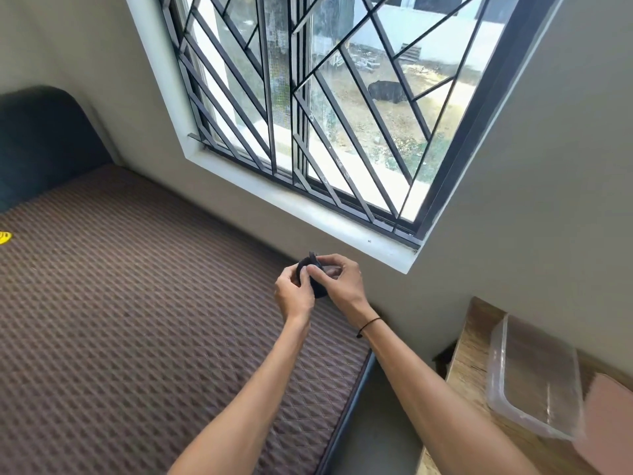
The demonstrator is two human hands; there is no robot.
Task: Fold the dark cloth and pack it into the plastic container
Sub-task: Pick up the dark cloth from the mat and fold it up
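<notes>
- The bed [137, 303], with its brown quilted cover, fills the left of the view; nothing of the task lies on it, though a small yellow thing [5, 237] shows at its left edge.
- The table [472, 378] at lower right carries the plastic container [534, 375], clear and lidless, with no cloth in it as far as I can tell, so packing is not yet done.
- The left hand [293, 293] and right hand [340, 279] meet in the air above the bed's far edge, below the window sill, well apart from the container.
- Both hands pinch the dark cloth [313, 281] between them, fingers closed on it.
- The dark cloth looks already reduced to a small, thick bundle, mostly hidden by the fingers; I judge the folding near its end, with carrying and placing left.
</notes>
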